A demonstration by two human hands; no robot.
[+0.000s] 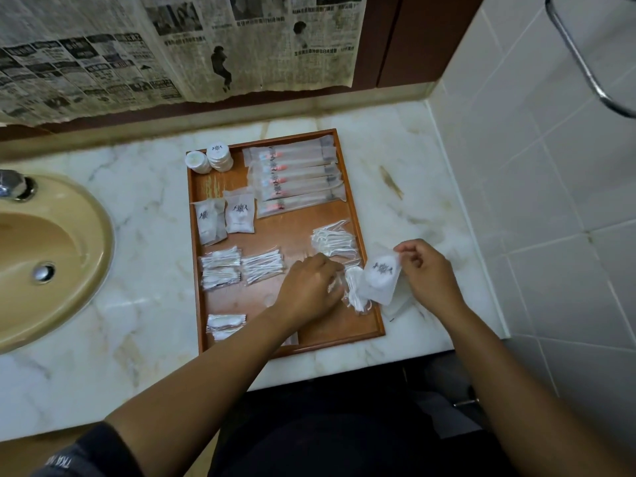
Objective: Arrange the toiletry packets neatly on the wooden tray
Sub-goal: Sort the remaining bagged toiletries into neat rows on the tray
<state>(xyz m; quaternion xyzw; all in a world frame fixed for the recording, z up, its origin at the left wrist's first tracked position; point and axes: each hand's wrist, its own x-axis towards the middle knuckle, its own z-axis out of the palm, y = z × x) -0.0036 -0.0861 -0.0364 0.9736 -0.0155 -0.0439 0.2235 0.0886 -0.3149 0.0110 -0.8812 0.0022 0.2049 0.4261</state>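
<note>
A wooden tray [296,232] lies on the marble counter. It holds toothbrush packets [296,177] at the back, two round white stacks [210,158], two logo sachets [227,215], cotton-swab packets [241,266] and another white packet [225,325] near the front. My right hand [428,270] pinches the top corner of a white logo sachet [380,280] over the tray's right edge. My left hand [309,287] is over the tray with curled fingers on a clear packet of white items [354,290]. A similar clear packet [334,239] lies just behind it.
A beige sink [51,253] with a chrome tap [13,185] is set into the counter at the left. A tiled wall [550,166] closes the right side, with a metal rail [581,60] above. Newspaper [172,46] hangs on the back wall.
</note>
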